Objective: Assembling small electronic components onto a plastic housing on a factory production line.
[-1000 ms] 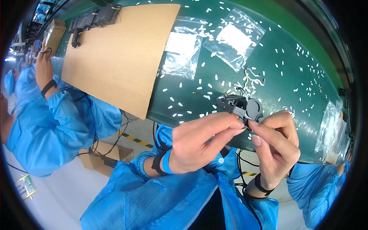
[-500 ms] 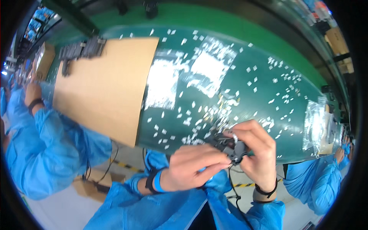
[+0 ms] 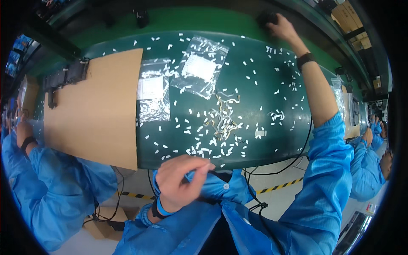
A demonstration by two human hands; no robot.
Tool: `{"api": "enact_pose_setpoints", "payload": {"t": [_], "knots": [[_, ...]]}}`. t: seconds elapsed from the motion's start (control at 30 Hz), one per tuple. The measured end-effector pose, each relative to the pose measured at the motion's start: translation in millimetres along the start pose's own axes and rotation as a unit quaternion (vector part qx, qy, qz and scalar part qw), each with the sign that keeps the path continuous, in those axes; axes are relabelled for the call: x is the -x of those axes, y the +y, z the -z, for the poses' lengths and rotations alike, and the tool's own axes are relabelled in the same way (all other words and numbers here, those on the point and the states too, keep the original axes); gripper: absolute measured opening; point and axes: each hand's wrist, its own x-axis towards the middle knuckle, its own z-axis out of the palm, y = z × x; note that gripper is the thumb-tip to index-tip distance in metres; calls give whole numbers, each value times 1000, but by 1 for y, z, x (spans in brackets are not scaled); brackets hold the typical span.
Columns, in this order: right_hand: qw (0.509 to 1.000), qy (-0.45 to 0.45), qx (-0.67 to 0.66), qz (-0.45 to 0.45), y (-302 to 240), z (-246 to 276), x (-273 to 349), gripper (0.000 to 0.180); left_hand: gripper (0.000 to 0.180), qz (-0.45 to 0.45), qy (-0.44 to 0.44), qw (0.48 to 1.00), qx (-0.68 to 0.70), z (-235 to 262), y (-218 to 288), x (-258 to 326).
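My right hand (image 3: 284, 30) reaches to the far side, over the green strip beyond the table, its fingers round a small dark device (image 3: 268, 19). The device's details are lost in shadow. Near the table's front edge, my left hand (image 3: 177, 182) is closed, thumb against the curled forefinger; anything in the pinch is too small to make out. In front of it lie a pile of thin flex cables (image 3: 225, 121) and many small white pieces (image 3: 199, 151) scattered over the green table (image 3: 263, 100).
A brown cardboard sheet (image 3: 93, 110) covers the table's left part, with black devices (image 3: 66, 76) at its far corner. Two clear bags (image 3: 155, 108) (image 3: 208, 51) lie mid-table. Black cables (image 3: 259, 206) hang below the front edge. Co-workers in blue (image 3: 55, 182) sit on both sides.
Both hands were together on a dark device at the front edge. My right hand has moved far forward to the green strip with a dark device; my left has drawn slightly left.
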Motion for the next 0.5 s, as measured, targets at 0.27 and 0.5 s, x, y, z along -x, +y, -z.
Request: {"api": "enact_pose_setpoints", "payload": {"t": [0.27, 0.5], "knots": [[930, -293, -140, 171, -59, 103, 180, 28, 6, 176, 132, 975, 12, 12, -5, 6], [949, -261, -178, 5, -52, 83, 264, 13, 9, 142, 74, 986, 53, -5, -13, -11]]}}
